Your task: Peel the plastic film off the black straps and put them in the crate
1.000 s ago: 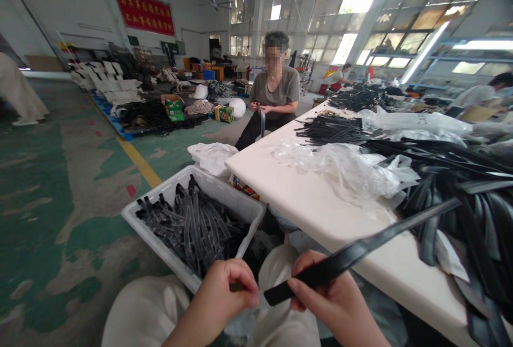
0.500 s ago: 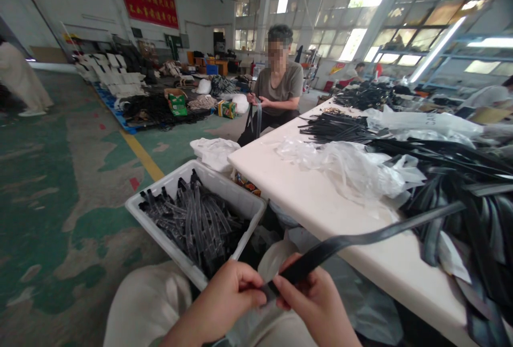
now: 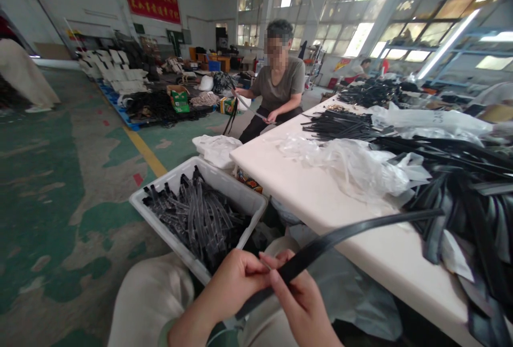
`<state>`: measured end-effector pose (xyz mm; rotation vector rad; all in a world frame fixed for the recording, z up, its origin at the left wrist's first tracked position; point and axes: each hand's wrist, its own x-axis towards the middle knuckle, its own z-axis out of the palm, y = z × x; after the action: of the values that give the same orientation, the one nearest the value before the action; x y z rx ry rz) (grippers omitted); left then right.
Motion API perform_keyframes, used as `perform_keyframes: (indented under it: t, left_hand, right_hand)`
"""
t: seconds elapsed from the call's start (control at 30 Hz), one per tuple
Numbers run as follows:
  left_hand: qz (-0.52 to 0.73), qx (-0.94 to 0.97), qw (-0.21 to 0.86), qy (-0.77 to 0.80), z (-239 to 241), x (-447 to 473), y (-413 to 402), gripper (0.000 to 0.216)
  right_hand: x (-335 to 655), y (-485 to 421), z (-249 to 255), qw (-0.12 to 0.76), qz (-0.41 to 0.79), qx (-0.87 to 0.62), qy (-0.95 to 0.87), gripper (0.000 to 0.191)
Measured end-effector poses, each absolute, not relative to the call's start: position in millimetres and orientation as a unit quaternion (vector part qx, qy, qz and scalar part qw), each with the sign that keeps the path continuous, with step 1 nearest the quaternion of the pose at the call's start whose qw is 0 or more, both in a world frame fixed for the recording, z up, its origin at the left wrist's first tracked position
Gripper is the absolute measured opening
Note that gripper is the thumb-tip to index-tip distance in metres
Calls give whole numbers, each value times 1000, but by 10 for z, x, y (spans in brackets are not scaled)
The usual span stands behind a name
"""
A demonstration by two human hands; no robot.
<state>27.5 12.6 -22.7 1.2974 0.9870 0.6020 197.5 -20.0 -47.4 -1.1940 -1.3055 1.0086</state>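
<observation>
Over my lap, a long black strap (image 3: 340,237) runs between my hands, and its far part arches to the right over the table edge. My right hand (image 3: 295,293) is closed around the strap, thumb on top. Close against it, my left hand (image 3: 236,283) pinches near the strap's edge; a thin sliver shows between the fingertips, too small to name. The strap's near end sticks out below my left hand. Beyond my hands stands a white bin (image 3: 160,229) full of black straps with clear, plastic-looking covering (image 3: 200,213).
The white table (image 3: 272,176) bears crumpled plastic bags (image 3: 352,168) and heaps of black straps (image 3: 465,218). Across from me a seated co-worker (image 3: 280,79) holds a strap in both hands. A white bag (image 3: 218,150) lies behind the bin. Another person (image 3: 24,74) stands far left.
The strap has shifted down and left through my hands, so its near end now shows below my left hand. The co-worker's hands have moved apart, stretching a strap between them.
</observation>
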Motion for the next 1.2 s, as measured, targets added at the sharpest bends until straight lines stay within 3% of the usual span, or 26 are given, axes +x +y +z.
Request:
perform_keyframes:
  t: [0.1,0.2,0.37,0.43,0.53,0.6,0.7,0.83,0.9,0.97,1.07,1.2]
  left_hand:
    - [224,554,646,474,-249,199,136,32]
    - [217,546,645,489,-234,163,146,35]
    - [263,539,656,458,-168,262,158,34]
    - [271,547,646,459,-170,250,163,31]
    - [248,531,663,466,-202,139,169,28]
    - [246,519,675,464,-212,66,174,27]
    - [265,517,674,456,-184,53,183,29]
    - [287,539,658,440,-142,112,198,31]
    - [282,558,636,453,-152,84,212,31]
    - [274,573,609,475,-166,16,226,31]
    - [275,582,596,480,-146,-69,234,31]
    - [290,582,607,457,-55,-44,229,35]
  right_hand:
    - [2119,-92,-355,610,507,-504,-342,43]
    - [2238,-18,-264,667,483,-519,-229,40]
    - [2043,-192,-419,537,406,-514,-531,26]
    - [1979,-218,-441,532,459,-498,-509,31]
    - [2041,-109,-318,621,550,-468,-305,42]
    - [2121,-11,-220,670,537,-458,-230,38]
    - [2128,14,-212,659,428,-495,-372,25]
    - [1965,-103,-354,528,326,-475,-624,16]
    - [1941,-103,-346,536,402,-465,-578,22]
    - [1977,-45,-262,607,482,-455,-438,29]
    - [2032,43,-122,668,484,-461,-327,32]
    - [1915,13,-131,555,423,-489,-523,19]
